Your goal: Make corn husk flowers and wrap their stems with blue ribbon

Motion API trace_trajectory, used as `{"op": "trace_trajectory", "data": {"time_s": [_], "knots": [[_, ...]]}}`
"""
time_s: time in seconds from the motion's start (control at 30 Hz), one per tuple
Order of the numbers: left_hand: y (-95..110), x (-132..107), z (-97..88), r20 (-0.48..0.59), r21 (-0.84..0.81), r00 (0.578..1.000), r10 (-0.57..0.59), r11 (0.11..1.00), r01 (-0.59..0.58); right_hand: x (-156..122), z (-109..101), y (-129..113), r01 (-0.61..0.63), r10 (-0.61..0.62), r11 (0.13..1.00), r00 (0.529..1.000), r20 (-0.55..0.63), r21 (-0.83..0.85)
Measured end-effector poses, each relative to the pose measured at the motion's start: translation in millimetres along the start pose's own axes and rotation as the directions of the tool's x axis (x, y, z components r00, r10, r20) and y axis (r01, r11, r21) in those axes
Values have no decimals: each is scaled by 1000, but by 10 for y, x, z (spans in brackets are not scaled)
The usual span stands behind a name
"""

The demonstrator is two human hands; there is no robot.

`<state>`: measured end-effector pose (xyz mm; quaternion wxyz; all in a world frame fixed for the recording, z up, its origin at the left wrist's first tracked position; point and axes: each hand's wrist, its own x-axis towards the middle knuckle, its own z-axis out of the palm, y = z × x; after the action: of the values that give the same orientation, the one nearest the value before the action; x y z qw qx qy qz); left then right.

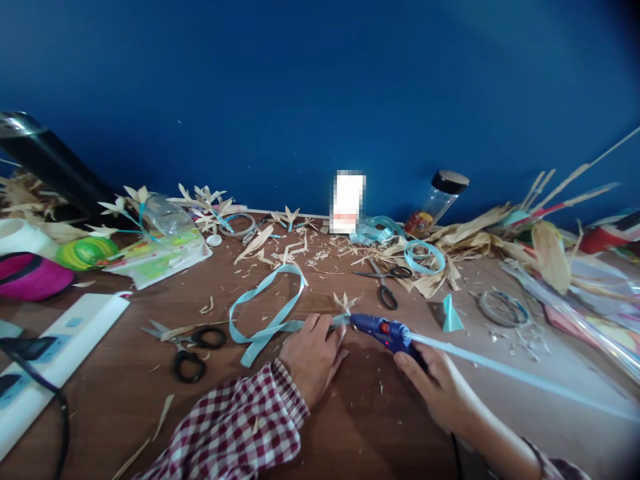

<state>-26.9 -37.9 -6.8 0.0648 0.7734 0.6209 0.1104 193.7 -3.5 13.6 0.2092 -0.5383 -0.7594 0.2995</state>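
Note:
My right hand (433,377) is wrapped round the handle of a blue glue gun (380,328), with a long pale glue stick (480,359) jutting from its back. The gun's nozzle is at the base of a small husk flower (344,303). My left hand (313,353) lies low over the table, its fingers closed on a light blue ribbon (287,310) close to that flower. The ribbon loops out to the left across the wood. Fingertips hide exactly how ribbon and flower stem meet.
Black-handled scissors lie left (187,347) and behind (387,283). Husk scraps (320,257) litter the table's back. A white power strip (65,360) runs along the left, a ribbon roll (424,258) and wire coil (503,309) lie right, and a jar (440,197) stands by the blue wall.

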Motion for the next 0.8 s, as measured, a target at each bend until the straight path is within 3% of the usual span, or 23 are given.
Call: {"op": "trace_trajectory", "data": {"time_s": [0.17, 0.5, 0.67, 0.8], "knots": [[14, 1, -6, -6, -5, 1000, -11, 1000, 11, -31, -28, 55, 5, 3, 996, 996, 90, -86], [16, 10, -72, 5, -33, 1000, -19, 999, 20, -34, -106, -20, 55, -51, 995, 997, 61, -79], [3, -10, -77, 32, -37, 999, -4, 999, 5, -49, -125, -41, 31, -27, 998, 997, 73, -58], [4, -11, -61, 34, -25, 999, -5, 1000, 6, -97, -79, -23, -34, 34, 997, 999, -5, -70]]}}
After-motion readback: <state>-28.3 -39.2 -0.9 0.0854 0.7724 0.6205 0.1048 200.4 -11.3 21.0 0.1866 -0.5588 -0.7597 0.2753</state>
